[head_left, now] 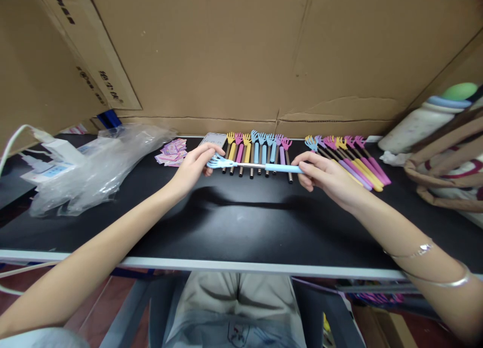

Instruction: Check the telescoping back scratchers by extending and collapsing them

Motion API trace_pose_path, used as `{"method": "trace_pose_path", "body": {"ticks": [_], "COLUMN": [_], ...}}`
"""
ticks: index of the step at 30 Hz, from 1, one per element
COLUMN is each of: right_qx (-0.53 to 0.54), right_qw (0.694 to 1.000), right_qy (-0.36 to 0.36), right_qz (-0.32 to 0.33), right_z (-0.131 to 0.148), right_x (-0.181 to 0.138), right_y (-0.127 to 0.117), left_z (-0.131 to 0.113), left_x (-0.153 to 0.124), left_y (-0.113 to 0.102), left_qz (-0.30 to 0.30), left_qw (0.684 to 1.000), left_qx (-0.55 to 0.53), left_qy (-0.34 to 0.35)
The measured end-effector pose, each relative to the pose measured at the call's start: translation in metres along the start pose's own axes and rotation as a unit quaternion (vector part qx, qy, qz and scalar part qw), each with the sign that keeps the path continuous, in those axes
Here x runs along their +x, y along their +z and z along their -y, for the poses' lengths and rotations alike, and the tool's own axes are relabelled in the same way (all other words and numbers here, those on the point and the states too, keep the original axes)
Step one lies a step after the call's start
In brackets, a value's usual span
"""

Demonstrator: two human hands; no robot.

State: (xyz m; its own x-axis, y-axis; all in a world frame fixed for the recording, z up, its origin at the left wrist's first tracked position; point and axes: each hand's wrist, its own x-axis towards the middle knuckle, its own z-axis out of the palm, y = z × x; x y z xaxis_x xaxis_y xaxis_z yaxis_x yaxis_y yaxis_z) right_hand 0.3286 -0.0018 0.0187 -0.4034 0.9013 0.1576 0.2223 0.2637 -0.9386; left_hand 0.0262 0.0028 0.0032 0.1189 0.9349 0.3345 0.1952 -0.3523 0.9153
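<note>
A light blue back scratcher [251, 165] is held level above the black table, a metal rod showing between its claw head and its handle. My left hand [198, 165] closes on the claw end, and my right hand [320, 170] pinches the far tip of the handle. Just behind it lies a row of back scratchers [248, 149] in yellow, pink, blue and purple, heads toward the wall. Beyond my right hand is a second slanted group of back scratchers [362, 164] with purple, yellow and pink handles, partly hidden by that hand.
Clear plastic bags [109, 161] and a white power strip [53, 169] lie at the left. Small pink printed cards [171, 152] sit near a pale flat case [214, 140]. At the right are a white bottle [418, 124] and a brown bag [437, 171]. Cardboard [241, 56] walls the back.
</note>
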Motion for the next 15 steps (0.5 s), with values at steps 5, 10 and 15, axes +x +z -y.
{"method": "trace_pose_path", "body": {"ticks": [5, 10, 15], "right_qx": [-0.103, -0.296, -0.377], "right_qw": [0.994, 0.95, 0.921], "right_qy": [-0.03, -0.08, -0.084], "right_qz": [-0.008, -0.056, -0.054], "right_z": [0.0, -0.001, -0.002], "right_x": [0.001, 0.0, -0.003], "right_y": [-0.001, -0.002, 0.0], "left_z": [0.003, 0.003, 0.0], "left_x": [0.002, -0.004, -0.011], "left_y": [-0.002, -0.001, 0.002], "left_qz": [0.008, 0.012, 0.005], "left_qw": [1.0, 0.989, 0.969], "left_qx": [0.027, 0.135, 0.23], "left_qy": [0.012, 0.055, 0.093]}}
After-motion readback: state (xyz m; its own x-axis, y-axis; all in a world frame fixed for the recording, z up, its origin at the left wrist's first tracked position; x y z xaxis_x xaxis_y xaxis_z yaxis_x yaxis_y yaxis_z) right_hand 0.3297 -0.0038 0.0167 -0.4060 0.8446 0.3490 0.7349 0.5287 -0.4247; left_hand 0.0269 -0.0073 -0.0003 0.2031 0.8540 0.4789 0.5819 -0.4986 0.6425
